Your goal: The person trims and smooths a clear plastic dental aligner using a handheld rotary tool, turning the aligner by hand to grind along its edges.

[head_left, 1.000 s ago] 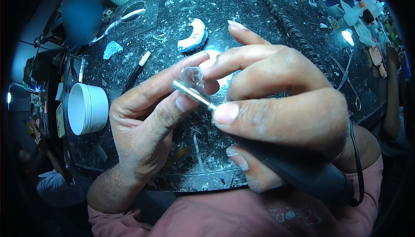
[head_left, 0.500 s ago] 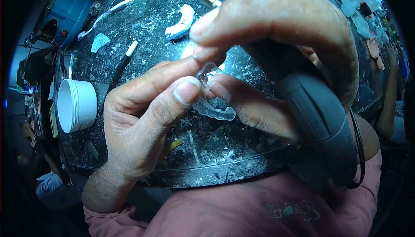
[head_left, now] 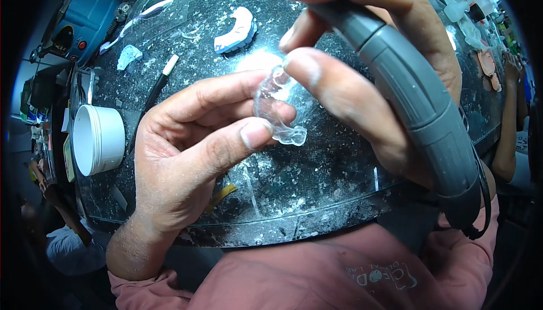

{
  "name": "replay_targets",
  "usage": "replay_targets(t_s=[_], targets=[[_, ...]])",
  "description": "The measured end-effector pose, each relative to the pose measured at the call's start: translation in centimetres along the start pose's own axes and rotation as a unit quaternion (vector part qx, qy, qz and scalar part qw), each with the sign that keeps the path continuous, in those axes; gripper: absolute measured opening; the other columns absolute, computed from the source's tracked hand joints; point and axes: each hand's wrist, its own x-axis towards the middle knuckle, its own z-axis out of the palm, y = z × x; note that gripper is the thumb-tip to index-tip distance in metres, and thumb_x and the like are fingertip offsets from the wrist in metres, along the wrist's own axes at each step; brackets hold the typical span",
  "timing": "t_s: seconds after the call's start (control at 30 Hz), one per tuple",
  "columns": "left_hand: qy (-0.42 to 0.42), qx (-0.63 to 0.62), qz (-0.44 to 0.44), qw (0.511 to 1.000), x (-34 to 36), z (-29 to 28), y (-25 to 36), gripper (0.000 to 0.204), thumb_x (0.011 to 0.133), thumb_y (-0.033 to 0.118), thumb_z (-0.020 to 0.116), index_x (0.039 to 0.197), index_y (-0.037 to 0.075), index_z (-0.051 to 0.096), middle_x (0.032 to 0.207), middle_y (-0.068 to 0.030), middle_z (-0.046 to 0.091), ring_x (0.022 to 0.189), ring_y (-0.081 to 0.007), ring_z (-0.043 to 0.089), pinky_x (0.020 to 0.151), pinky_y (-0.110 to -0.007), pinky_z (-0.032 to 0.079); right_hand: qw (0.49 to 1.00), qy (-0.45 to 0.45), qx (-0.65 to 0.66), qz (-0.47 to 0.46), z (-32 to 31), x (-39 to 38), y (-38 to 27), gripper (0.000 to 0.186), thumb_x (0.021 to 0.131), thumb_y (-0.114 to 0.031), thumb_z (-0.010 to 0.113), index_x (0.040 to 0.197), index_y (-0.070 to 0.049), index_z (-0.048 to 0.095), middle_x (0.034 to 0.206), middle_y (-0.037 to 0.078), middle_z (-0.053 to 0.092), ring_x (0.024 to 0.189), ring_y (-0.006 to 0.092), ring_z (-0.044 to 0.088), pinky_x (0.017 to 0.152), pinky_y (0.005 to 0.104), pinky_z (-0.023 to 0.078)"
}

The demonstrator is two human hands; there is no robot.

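A clear dental aligner (head_left: 262, 106), curved like a tooth arch, is pinched between the thumb and fingers of my left hand (head_left: 192, 123). Its lower end sticks out past my left thumb. My right hand (head_left: 362, 92) holds a thick grey corded handpiece (head_left: 404, 78) that lies along the palm, its front end at the top under the index finger. The right thumb tip is at the aligner's upper end; whether it presses on it I cannot tell. Beyond the hands, a white and blue dental arch model (head_left: 236, 31) lies on the table.
On the dusty dark table (head_left: 305, 197) are a white tub (head_left: 100, 140), a black pen-like tool (head_left: 162, 84), a toothbrush (head_left: 141, 18) and a blue fragment (head_left: 129, 56). A blue machine (head_left: 85, 21) stands far left. Other people's arms (head_left: 506, 123) show at both sides.
My right thumb has shifted from the aligner's inner side to its upper end, and the right fingers have lifted away. The handpiece has swung, its metal tip now mostly out of view. The aligner has turned slightly.
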Motion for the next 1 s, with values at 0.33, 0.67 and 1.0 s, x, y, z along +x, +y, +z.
replay_targets(t_s=[0.33, 0.67, 1.0], targets=[[0.050, -0.090, -0.023, 0.994, 0.2, -0.4, 0.3, 0.037, 0.086, 0.006, 0.054, 0.119, -0.008, 0.045, 0.103, -0.0155, 0.059, 0.088, -0.0193, 0.062, 0.080, -0.031, 0.052, 0.989, -0.048, -0.017, -0.140, 0.4, -0.1, 1.1, 0.038, 0.070, -0.001, 0.060, 0.105, 0.005, 0.046, 0.091, 0.017, 0.056, 0.089, 0.0251, 0.060, 0.083, 0.0401, 0.049], [0.070, -0.070, -0.006, 0.995, 0.3, 0.0, 0.1, 0.040, 0.088, 0.007, 0.051, 0.124, -0.007, 0.042, 0.114, -0.0169, 0.056, 0.102, -0.0217, 0.057, 0.088, -0.032, 0.047, 0.986, -0.019, 0.008, -0.163, 0.6, -0.3, 1.8, 0.038, 0.068, 0.000, 0.064, 0.102, 0.005, 0.048, 0.090, 0.015, 0.056, 0.084, 0.0221, 0.058, 0.085, 0.0484, 0.049], [0.053, -0.070, 0.016, 0.996, 0.0, -0.7, -0.3, 0.041, 0.088, 0.006, 0.051, 0.126, -0.007, 0.041, 0.117, -0.0169, 0.054, 0.110, -0.0235, 0.052, 0.096, -0.036, 0.040, 0.991, -0.022, 0.032, -0.129, 1.1, -0.8, 1.5, 0.037, 0.067, 0.002, 0.062, 0.101, 0.004, 0.049, 0.091, 0.013, 0.054, 0.086, 0.0219, 0.056, 0.088, 0.0528, 0.046]])
